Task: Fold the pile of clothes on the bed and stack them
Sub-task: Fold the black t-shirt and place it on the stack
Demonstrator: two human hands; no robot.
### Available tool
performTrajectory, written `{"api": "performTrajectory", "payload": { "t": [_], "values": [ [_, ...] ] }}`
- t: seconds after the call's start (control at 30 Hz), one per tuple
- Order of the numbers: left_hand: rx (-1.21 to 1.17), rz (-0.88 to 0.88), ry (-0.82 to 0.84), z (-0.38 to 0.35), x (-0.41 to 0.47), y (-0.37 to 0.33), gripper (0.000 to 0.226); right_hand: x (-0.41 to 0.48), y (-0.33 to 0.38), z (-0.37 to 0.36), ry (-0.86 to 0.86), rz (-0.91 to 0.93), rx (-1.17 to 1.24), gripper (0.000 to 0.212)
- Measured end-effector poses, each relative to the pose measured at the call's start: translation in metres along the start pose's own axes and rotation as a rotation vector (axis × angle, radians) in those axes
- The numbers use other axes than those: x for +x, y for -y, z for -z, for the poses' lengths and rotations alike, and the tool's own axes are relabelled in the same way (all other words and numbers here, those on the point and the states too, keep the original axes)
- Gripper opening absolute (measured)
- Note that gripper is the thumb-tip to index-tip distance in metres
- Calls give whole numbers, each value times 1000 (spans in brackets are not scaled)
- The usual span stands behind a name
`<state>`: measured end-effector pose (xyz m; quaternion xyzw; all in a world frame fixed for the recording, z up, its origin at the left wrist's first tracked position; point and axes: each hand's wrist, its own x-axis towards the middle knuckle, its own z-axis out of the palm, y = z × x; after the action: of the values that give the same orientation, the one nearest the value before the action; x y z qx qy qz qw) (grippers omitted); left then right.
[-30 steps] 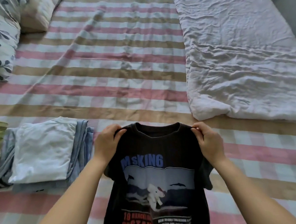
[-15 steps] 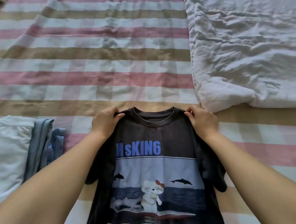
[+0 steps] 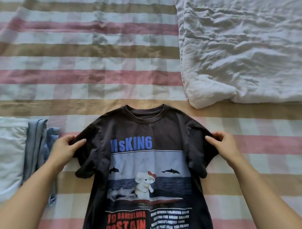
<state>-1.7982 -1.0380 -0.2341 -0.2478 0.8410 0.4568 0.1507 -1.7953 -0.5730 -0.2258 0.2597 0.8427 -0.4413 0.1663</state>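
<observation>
A dark brown T-shirt (image 3: 144, 131) with a blue, white and red print lies face up on the striped bed sheet (image 3: 87, 77), collar pointing away from me. My left hand (image 3: 65, 148) pinches the edge of its left sleeve. My right hand (image 3: 223, 144) pinches the edge of its right sleeve. Both sleeves are drawn outward. At the left edge sits a stack of folded clothes (image 3: 13, 153), a white piece on top of light blue denim.
A crumpled white duvet (image 3: 243, 46) covers the right upper part of the bed, its corner close to the shirt's right shoulder. Bare striped sheet stretches beyond the collar.
The shirt has come down flat onto the bed. My hands have moved from the shoulders beside the collar out to the sleeve edges, spreading them apart. The view has tilted downward.
</observation>
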Motion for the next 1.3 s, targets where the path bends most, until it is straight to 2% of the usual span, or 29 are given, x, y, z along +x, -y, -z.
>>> {"api": "performTrajectory", "payload": {
  "t": [0.07, 0.17, 0.27, 0.4, 0.5, 0.57, 0.67, 0.8, 0.9, 1.03, 1.1, 1.2, 1.3],
  "values": [
    [28, -48, -144, 7, 8, -3, 6, 8, 2, 7, -147, 16, 7, 6],
    [227, -151, -277, 13, 22, -7, 9, 25, 6, 19, -339, 132, -128, 8],
    [342, -187, -316, 7, 33, -5, 14, 40, 4, 17, -363, 180, -267, 11],
    [417, -212, -373, -7, 31, -1, 24, 41, -4, 6, -381, 184, -247, 14],
    [401, -336, -438, -19, 4, -6, 41, 15, -8, -5, -497, 233, -273, 21],
    [361, -418, -462, -31, -30, -5, 40, -21, -12, -19, -528, 286, -272, 26],
    [278, -410, -435, -53, -90, 6, 34, -89, -34, -46, -485, 319, -212, 31],
    [178, -283, -354, -72, -166, 42, 26, -172, -77, -67, -366, 246, -190, 31],
    [179, -202, -325, -77, -214, 72, 25, -218, -106, -72, -320, 182, -185, 31],
    [218, -117, -316, -78, -262, 107, 25, -264, -133, -70, -227, 183, -254, 35],
    [192, -47, -311, -76, -278, 120, 28, -279, -144, -67, -166, 188, -275, 44],
    [153, -7, -266, -72, -297, 134, 53, -295, -160, -67, -52, 190, -328, 59],
    [132, -8, -262, -71, -301, 145, 52, -296, -170, -71, -54, 235, -417, 67]
  ]
}}
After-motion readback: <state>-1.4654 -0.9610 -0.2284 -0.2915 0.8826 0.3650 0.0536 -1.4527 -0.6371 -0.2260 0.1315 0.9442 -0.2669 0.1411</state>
